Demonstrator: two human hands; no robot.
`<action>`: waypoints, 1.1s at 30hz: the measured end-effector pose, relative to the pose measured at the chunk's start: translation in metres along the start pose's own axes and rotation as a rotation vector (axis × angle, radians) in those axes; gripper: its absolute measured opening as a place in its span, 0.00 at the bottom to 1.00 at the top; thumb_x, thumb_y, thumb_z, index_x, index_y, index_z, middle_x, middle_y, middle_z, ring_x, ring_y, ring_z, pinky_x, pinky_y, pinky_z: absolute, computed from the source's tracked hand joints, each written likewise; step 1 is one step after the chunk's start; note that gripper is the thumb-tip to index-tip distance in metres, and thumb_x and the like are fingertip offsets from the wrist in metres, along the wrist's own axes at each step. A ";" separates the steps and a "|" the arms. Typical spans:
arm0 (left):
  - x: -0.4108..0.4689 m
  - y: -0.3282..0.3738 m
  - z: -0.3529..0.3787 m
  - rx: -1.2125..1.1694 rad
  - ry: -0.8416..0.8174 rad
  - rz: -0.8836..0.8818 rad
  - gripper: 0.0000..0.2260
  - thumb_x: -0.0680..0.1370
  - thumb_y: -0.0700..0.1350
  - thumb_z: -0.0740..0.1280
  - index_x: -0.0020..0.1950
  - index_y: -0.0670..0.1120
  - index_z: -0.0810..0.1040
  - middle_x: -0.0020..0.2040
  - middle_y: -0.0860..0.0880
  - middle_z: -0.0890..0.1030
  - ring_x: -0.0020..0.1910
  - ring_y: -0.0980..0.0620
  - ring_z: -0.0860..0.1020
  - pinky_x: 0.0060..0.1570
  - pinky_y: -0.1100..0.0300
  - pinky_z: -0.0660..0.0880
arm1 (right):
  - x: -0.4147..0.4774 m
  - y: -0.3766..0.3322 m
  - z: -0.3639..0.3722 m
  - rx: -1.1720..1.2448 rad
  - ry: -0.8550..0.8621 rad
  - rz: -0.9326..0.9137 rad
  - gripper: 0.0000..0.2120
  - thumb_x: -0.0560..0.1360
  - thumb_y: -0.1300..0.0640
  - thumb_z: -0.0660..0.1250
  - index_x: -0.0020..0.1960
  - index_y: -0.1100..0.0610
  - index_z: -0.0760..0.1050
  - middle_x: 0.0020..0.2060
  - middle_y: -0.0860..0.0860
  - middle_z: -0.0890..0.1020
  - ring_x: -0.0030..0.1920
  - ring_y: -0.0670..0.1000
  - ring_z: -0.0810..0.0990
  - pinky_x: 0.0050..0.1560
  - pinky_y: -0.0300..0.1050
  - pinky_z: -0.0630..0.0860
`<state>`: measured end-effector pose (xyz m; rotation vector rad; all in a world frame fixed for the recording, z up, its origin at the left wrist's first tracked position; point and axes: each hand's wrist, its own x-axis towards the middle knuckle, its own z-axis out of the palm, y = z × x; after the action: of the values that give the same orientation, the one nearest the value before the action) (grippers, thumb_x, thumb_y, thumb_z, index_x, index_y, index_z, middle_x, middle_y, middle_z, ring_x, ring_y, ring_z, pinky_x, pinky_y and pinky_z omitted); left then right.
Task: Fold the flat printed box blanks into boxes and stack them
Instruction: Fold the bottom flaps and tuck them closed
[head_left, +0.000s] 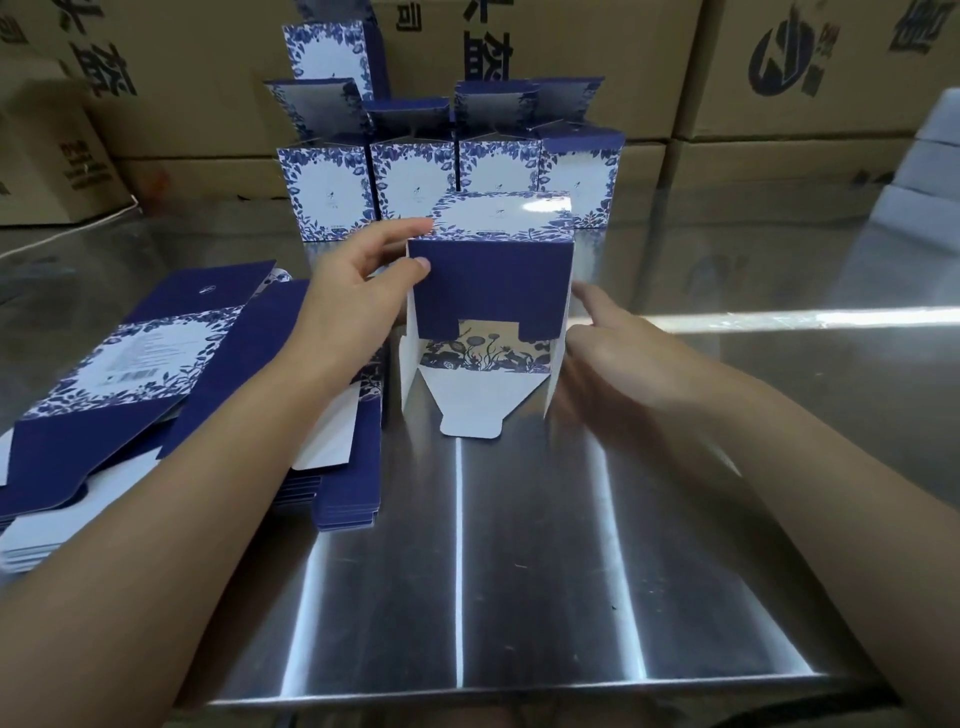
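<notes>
A half-folded blue and white floral box (488, 291) lies on its side on the steel table (519, 571), its open end facing me with a navy flap folded down and a white flap lying on the table. My left hand (358, 280) holds its left edge, thumb on the navy flap and fingers on top. My right hand (618, 348) is blurred at the box's right side, fingers straight and touching the side flap. Flat box blanks (156, 374) are piled at the left. Folded boxes (447, 182) stand in a row behind, with one more on top.
Brown cardboard cartons (779, 78) line the back wall and the far left. White boxes (924, 171) are stacked at the right edge. The table's front edge (519, 696) is near me.
</notes>
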<state>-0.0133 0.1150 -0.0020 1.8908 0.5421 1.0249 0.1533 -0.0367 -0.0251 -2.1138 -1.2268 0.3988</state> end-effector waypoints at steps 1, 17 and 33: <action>0.000 -0.001 0.001 -0.011 -0.006 0.000 0.13 0.78 0.42 0.65 0.54 0.62 0.78 0.47 0.59 0.76 0.46 0.64 0.75 0.55 0.51 0.76 | 0.000 0.000 0.000 0.069 0.011 -0.007 0.32 0.72 0.45 0.53 0.75 0.38 0.49 0.63 0.55 0.77 0.63 0.57 0.75 0.68 0.57 0.65; 0.005 0.003 0.007 -0.226 0.079 -0.246 0.04 0.78 0.38 0.62 0.45 0.42 0.75 0.49 0.42 0.80 0.41 0.50 0.80 0.36 0.62 0.80 | -0.002 -0.014 -0.018 0.759 0.485 -0.094 0.11 0.80 0.45 0.54 0.60 0.43 0.69 0.50 0.36 0.77 0.49 0.44 0.82 0.46 0.37 0.72; 0.006 0.004 0.007 0.007 0.026 -0.223 0.13 0.80 0.61 0.51 0.52 0.57 0.70 0.47 0.59 0.73 0.52 0.54 0.75 0.60 0.52 0.70 | -0.008 -0.018 -0.014 0.579 0.436 -0.230 0.15 0.72 0.46 0.56 0.50 0.45 0.80 0.48 0.42 0.83 0.45 0.38 0.80 0.47 0.34 0.76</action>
<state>-0.0040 0.1140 0.0022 1.7790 0.7549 0.9028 0.1449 -0.0424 -0.0036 -1.4476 -0.9386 0.1493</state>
